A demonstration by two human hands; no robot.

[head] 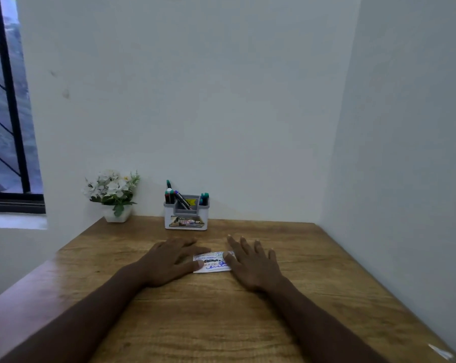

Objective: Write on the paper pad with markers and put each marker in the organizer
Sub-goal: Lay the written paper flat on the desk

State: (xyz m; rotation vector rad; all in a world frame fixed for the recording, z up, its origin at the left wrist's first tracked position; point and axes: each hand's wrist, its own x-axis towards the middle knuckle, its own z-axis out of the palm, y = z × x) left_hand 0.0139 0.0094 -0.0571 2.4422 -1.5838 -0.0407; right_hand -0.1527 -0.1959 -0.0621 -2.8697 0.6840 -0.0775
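A small white paper pad (213, 262) covered in coloured handwriting lies flat on the wooden table between my hands. My left hand (172, 260) rests palm down on the table, its thumb and fingertips touching the pad's left edge. My right hand (253, 263) lies flat with fingers spread, its thumb on the pad's right edge. Neither hand holds a marker. Behind the pad, against the wall, stands a white and grey organizer (186, 214) with several markers (182, 200) upright or leaning in its compartments.
A white pot of white artificial flowers (113, 195) stands at the table's back left corner. White walls close the table (211, 318) at the back and the right. A barred window (6, 106) is at the far left.
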